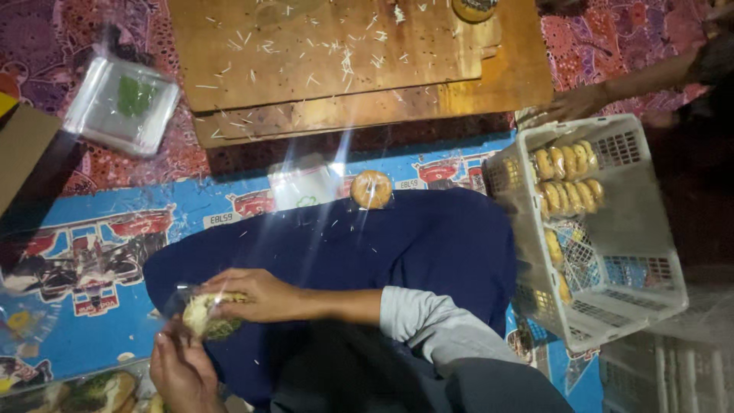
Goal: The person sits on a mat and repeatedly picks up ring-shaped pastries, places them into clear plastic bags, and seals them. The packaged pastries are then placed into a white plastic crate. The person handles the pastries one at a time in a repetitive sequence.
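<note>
White basket (650, 252) of round pastries (567, 177) sitting at three o'clock, wooden board (336, 69) lying at twelve, clear plastic box (121, 103) resting at ten, single wrapped pastry (371, 189) lying center.

From my feed I see two bare hands with no gloves, rings or watch showing. The right hand (256, 294) comes out of a light grey long sleeve (432, 325), soft knit by the look of it, pushed up so the forearm is uncovered and the cloth bunches in folds near the elbow. The left hand (182, 371) shows no sleeve before the picture's edge cuts it off. Beneath and beyond both hands spreads a dark navy garment (397, 245) over the lap, plain, flecked with small pale bits.
</note>
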